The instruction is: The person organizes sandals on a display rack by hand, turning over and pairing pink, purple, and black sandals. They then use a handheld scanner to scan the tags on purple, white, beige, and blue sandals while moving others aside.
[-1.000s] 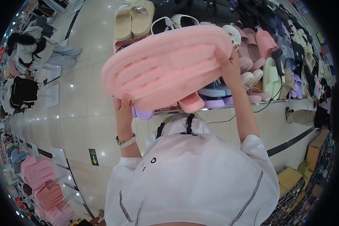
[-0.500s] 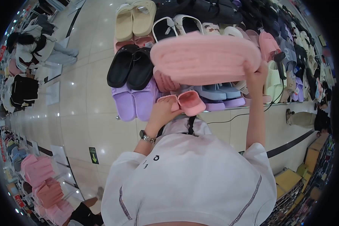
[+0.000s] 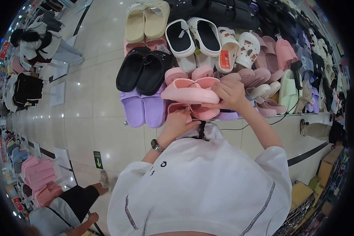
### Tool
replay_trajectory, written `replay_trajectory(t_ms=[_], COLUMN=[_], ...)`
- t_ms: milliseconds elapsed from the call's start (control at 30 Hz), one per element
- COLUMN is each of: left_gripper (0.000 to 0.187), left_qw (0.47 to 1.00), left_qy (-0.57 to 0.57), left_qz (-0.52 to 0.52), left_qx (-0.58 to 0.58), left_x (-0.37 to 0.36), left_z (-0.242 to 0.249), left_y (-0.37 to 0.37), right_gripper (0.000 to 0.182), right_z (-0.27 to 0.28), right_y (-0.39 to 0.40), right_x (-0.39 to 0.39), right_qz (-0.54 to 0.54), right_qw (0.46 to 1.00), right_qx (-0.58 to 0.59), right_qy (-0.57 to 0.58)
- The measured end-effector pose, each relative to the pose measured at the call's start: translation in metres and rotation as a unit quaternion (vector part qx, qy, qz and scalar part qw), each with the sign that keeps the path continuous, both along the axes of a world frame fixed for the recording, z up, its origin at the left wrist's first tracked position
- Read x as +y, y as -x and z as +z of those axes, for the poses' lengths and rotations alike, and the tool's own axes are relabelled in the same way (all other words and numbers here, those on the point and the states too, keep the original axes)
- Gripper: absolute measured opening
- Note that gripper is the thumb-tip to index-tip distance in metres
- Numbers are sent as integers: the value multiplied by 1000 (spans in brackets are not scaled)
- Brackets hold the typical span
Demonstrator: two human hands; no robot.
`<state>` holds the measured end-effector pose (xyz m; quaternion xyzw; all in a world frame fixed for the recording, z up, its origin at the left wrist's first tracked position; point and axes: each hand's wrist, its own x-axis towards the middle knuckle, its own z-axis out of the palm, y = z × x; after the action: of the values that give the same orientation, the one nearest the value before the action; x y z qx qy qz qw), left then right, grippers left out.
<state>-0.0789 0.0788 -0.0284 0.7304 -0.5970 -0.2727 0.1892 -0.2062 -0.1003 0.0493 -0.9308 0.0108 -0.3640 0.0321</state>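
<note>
My right hand (image 3: 233, 95) grips the right end of a pair of light pink slippers (image 3: 190, 96), which lies low over the front of the display. Just below it, my left hand (image 3: 179, 125) holds the near edge of a deeper pink pair of slippers (image 3: 206, 113), its fingers partly hidden inside the opening. Purple slides (image 3: 143, 110) lie left of my left hand, with black clogs (image 3: 143, 70) above them. White clogs with black insoles (image 3: 192, 37) stand behind the pink pairs, and spotted white clogs (image 3: 247, 49) sit beyond my right hand.
Beige slides (image 3: 147, 21) fill the display's far left corner. A thin black cable (image 3: 244, 128) runs along its front edge to a dark device (image 3: 297, 67). One person (image 3: 67, 208) is at lower left, another (image 3: 47, 47) at upper left, and a third (image 3: 318, 128) at right.
My right hand has lowered the light pink slippers from near the camera down toward the pile. My left hand stays at the deeper pink pair. The person at lower left has come further into view.
</note>
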Motion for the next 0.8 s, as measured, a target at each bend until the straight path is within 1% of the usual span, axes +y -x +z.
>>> replay_trajectory(t_ms=[33,100,133,167,200,233,300,333,367,400,433,467,500,533,567,600,633,667,700,733,767,800], left_gripper=[36,40,40,36,32,32,31,31,31,31,31,33,35,37,39,39,39,39,39,39,35,33], left_qw=[1000,994,994,962,894,894,898,898,972,958,957,974,977,966,940,940,945,950,948,947,956,951], left_qy=[-1,29,29,31,31,30,-88,-89,65,213,213,109,2,-104,-208,-209,-211,-213,-245,-247,-153,-57], left_qz=[1,-56,-57,16,89,90,83,82,-57,-193,-197,-188,-176,-159,-140,-140,-124,-107,-120,-121,-104,-86], left_qx=[0,91,92,269,438,439,423,423,220,-1,-1,60,119,177,231,231,217,203,167,165,228,290], left_x=[2,4,2,-2,-7,-13,-27,-35,-43,-49,-50,-52,-56,-59,-61,-61,-60,-60,-62,-59,-54,-51], left_z=[-6,-29,-36,-42,-42,-42,-41,-75,-136,-138,-140,-142,-120,-99,-87,-84,-81,-78,-75,-77,-83,-93], left_y=[-8,-33,-43,-52,-56,-56,-53,-54,-55,-54,-54,-56,-54,-53,-51,-50,-48,-46,-45,-45,-44,-44], right_gripper=[43,44,43,43,43,42,41,40,40,40,39,39,39,39,39,39,39,39,39,39,38,38], right_z=[-1,-2,-3,-4,-2,1,2,0,-3,-10,-19,-26,-28,-26,-22,-20,-24,-31,-34,-34,-34,-34], right_y=[0,1,3,5,6,6,5,3,2,1,0,-1,-1,-5,-11,-15,-18,-23,-25,-24,-21,-19], right_x=[1,2,2,2,2,3,6,7,7,8,9,11,13,14,15,14,10,3,0,2,4,5], right_qz=[11,21,21,21,21,14,7,24,39,35,56,77,45,44,19,-7,-8,11,29,27,36,47], right_qw=[1000,999,998,998,998,997,997,997,997,997,995,994,996,996,998,998,998,999,999,999,999,998], right_qx=[-17,-34,-37,-39,-38,-42,-45,-29,-15,-16,-4,7,39,40,53,66,65,31,-4,-6,18,44], right_qy=[14,27,39,51,49,57,64,67,71,71,77,83,64,65,40,14,11,-2,-16,-18,-21,-23])
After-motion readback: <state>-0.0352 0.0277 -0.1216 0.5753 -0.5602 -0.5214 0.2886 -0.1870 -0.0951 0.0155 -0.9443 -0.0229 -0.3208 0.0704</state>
